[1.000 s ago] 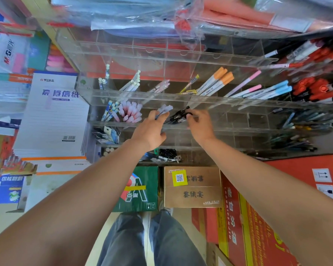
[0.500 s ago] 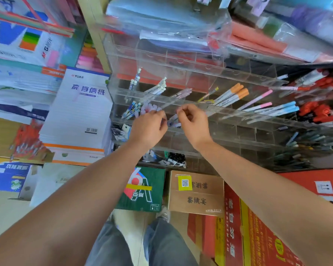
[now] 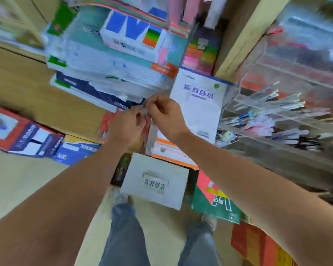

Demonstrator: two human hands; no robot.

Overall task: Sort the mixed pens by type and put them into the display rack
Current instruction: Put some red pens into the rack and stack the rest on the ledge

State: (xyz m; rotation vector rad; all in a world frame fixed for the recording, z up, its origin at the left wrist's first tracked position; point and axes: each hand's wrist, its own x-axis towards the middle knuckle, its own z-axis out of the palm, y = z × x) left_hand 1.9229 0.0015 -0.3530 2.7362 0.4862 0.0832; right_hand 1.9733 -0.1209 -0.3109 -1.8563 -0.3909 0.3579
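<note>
Head view, blurred: two hands meet in front of stacked stationery, left of the display rack [image 3: 288, 129].
The left hand [image 3: 126, 127] and right hand [image 3: 165, 114] have curled fingers, fingertips together, pinching a small pale thing [image 3: 145, 111] too smeared to name. The pens [image 3: 258, 121] lie slanted in the clear rack's compartments, well apart from both hands, beyond a white paper pad [image 3: 198, 108].

Pale beige floor [image 3: 27, 189] underfoot, brightly lit and crowded with cartons: white box [image 3: 156, 181] in the middle, green carton [image 3: 215, 204] just right of it, red carton [image 3: 258, 244] at lower right. Behind, light wood panel [image 3: 37, 89] at left, wooden shelf post [image 3: 238, 41] at upper right — all blurred.
</note>
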